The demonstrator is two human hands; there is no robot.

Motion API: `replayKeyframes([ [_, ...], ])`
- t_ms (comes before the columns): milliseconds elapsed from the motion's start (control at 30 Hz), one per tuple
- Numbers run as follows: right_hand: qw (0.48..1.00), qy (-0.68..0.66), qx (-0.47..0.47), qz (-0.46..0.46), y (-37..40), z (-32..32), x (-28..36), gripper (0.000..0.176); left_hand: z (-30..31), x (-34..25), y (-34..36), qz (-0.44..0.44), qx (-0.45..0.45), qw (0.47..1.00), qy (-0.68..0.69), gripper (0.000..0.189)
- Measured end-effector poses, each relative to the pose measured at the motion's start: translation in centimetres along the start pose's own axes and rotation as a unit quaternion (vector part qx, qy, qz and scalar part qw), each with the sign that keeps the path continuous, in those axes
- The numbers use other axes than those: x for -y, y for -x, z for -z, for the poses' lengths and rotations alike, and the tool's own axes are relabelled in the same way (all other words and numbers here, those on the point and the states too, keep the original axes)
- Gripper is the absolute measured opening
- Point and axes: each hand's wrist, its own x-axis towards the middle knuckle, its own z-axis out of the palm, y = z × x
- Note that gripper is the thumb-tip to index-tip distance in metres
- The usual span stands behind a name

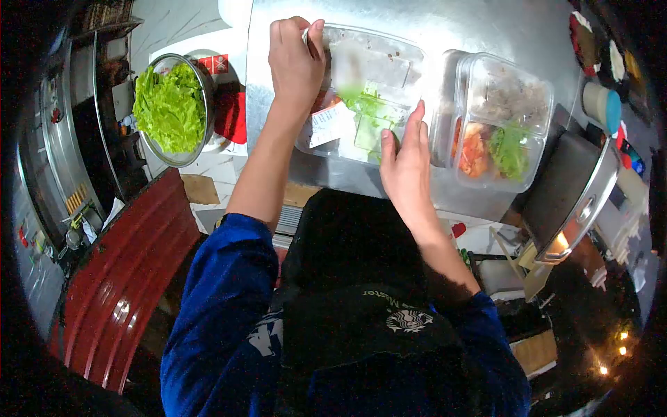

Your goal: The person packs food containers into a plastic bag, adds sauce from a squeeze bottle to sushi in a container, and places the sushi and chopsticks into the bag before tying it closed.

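One clear box with compartments lies on the steel table, between the person's left hand and right hand. The step in hand looks like pressing or settling the box's cover at its edges. The left thumb and fingers are close together at the far left corner; whether they pinch the rim or only press it, one cannot tell. The right hand is open, thumb apart from the fingers, at the near right side. Judging by this, the next move calls for even pressure along the rim, without squashing the lettuce inside.

A white label sits over the near left part of the box, its print too small to read. Beside it, a second box bears no legible writing. On the black apron, "Master" can be read after a partly hidden word, near a round emblem resembling the Starbucks logo. White lettering on the blue clothing is only partly visible.
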Motion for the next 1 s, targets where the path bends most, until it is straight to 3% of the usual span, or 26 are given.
replayKeyframes([
  [200,1.000,-0.001,-0.001,0.015,-0.2,0.0,-0.1,0.072,0.5,-0.4,-0.4,-0.002,0.014,1.000,0.018,0.020],
  [400,0.999,-0.034,0.012,0.001,-0.4,0.0,-0.4,0.073,1.9,-2.2,-0.7,0.131,0.110,0.981,0.090,0.020],
  [533,0.997,-0.054,0.044,-0.020,-0.5,0.7,-0.5,0.075,2.7,-1.1,-0.6,-0.042,0.067,0.990,0.118,0.022],
  [600,1.000,0.017,0.002,0.026,-0.1,0.2,-1.2,0.075,3.9,-1.1,-0.9,-0.141,0.072,0.970,0.182,0.021],
  [667,0.997,0.050,-0.027,0.051,0.0,-0.3,-1.8,0.077,5.4,-1.9,-1.1,-0.206,0.075,0.958,0.186,0.033],
  [733,0.997,0.045,-0.039,0.049,0.4,-0.4,-2.2,0.078,6.4,-2.2,-0.9,-0.200,0.072,0.960,0.181,0.041],
  [800,1.000,-0.001,0.000,-0.014,0.9,-0.2,-1.9,0.079,6.9,-2.2,-0.4,-0.188,0.070,0.961,0.192,0.045],
  [1000,0.999,-0.017,0.008,-0.033,2.2,0.4,-1.0,0.076,7.9,-2.2,-0.2,-0.158,0.031,0.942,0.293,0.052],
])
